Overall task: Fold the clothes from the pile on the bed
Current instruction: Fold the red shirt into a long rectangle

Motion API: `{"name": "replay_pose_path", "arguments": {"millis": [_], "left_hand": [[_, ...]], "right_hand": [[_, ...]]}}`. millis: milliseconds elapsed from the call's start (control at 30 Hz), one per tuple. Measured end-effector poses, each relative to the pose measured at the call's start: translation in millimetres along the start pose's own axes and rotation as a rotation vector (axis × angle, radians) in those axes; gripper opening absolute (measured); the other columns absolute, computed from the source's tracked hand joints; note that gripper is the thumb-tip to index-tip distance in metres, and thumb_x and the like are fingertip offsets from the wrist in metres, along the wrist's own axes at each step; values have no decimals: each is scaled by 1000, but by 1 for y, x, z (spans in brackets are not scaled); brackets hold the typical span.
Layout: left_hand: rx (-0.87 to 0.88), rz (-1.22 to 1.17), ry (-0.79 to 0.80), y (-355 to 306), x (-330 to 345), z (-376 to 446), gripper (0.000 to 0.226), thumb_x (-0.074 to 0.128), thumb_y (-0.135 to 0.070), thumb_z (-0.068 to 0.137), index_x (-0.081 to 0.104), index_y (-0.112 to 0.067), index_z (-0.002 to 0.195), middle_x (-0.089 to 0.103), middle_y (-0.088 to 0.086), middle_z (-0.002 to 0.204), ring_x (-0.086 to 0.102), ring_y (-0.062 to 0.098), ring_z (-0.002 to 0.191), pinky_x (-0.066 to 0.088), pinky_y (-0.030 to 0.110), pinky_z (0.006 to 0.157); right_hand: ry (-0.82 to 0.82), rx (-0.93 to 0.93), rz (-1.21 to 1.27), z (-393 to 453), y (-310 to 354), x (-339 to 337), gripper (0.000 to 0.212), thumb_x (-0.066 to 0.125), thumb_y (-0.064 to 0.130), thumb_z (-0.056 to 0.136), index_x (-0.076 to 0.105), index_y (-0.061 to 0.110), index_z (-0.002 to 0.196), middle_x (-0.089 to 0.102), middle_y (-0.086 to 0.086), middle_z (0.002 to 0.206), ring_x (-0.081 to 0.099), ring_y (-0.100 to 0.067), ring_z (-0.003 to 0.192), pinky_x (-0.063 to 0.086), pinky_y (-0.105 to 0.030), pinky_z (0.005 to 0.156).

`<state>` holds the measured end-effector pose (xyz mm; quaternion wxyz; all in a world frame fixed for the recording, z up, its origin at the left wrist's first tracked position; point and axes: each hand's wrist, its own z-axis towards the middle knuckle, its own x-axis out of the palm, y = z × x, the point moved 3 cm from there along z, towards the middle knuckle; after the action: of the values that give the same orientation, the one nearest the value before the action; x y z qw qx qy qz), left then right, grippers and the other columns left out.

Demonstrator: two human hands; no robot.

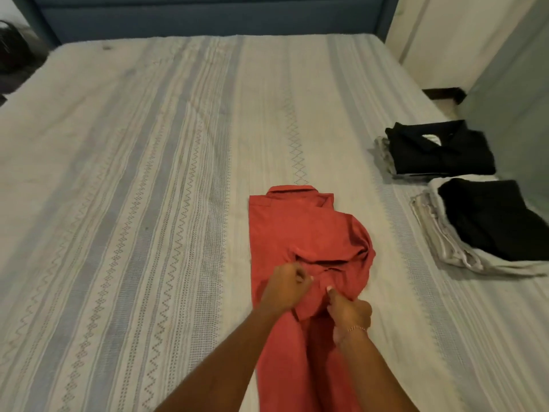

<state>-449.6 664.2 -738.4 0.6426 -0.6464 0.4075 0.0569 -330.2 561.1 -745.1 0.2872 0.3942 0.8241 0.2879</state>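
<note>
bed (pixel 148 173), striped cover | folded stacks (pixel 463 185) at 3 o'clock | red shirt (pixel 306 233) centre, long axis 12–6, collar at 12 | left hand (pixel 283 288) and right hand (pixel 352 315), fingers pinching its bunched mid-fold, cloth lying toward 12, both equally near

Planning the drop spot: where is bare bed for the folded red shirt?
Bare: striped bedspread left of the red collared shirt, and beyond it toward the blue headboard. Crowded: right edge, two stacks topped by black folded clothes.
</note>
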Motion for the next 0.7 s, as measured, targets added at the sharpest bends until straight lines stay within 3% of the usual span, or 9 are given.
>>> {"name": "replay_pose_path", "arguments": {"millis": [67,100,133,200,267,367,467,600,700], "left_hand": [[-8,14,72,-8,12,-8,14,70,-19,87,69,-5,85,63,2,67,63,22,70,40,29,62],[-32,9,91,-10,13,-11,10,69,-17,88,67,-7,87,61,2,69,62,25,72,39,32,62],[-72,-40,128,-13,12,-15,5,69,-13,88,65,-11,84,60,3,70,59,24,69,40,36,64],[-164,-256,224,-16,8,-23,23,65,-4,87,61,-17,69,55,0,61,49,13,58,37,36,60],[-245,-433,313,-24,-1,-36,26,65,-7,83,61,-20,61,54,-4,59,46,7,58,36,28,58],[-408,-776,363,-25,-16,-59,5,70,-25,65,67,-22,64,60,2,71,50,15,69,39,31,68],[-515,-909,259,-17,-24,-68,25,71,-36,68,68,-14,81,61,5,75,57,17,67,47,33,68],[-539,-906,127,-22,-26,-73,33,61,-38,97,65,-8,108,65,4,81,60,9,58,47,27,62],[-630,-1001,174,-25,-26,-85,43,56,-50,97,68,-10,104,65,3,78,58,9,54,44,24,55]], "right_hand": [[95,-16,40,-4,5,-1,14,77,9,84,70,0,90,66,-10,76,55,-22,65,49,-33,65],[126,-51,15,-9,9,-2,7,74,9,86,71,5,82,65,-10,76,54,-21,66,47,-32,64],[146,-110,-17,-14,14,-5,11,72,11,87,70,8,76,65,-9,75,54,-20,68,46,-32,64],[158,-283,-115,-27,26,-11,17,71,18,88,67,10,74,64,-5,71,53,-19,68,43,-32,63],[196,-424,-151,-40,37,-18,22,72,23,89,60,11,77,59,-1,71,51,-18,68,42,-33,63],[348,-523,-128,-55,44,-23,13,73,26,91,63,26,100,67,3,92,63,-21,82,53,-33,77],[477,-595,-185,-70,40,-25,26,69,26,94,67,43,114,72,4,105,69,-17,97,58,-36,87],[603,-730,-218,-103,38,-24,34,60,5,98,70,30,118,72,17,116,65,-1,113,51,-23,99],[716,-737,-293,-121,29,-22,35,59,2,97,66,28,120,73,7,113,67,-11,112,52,-29,100]]}}
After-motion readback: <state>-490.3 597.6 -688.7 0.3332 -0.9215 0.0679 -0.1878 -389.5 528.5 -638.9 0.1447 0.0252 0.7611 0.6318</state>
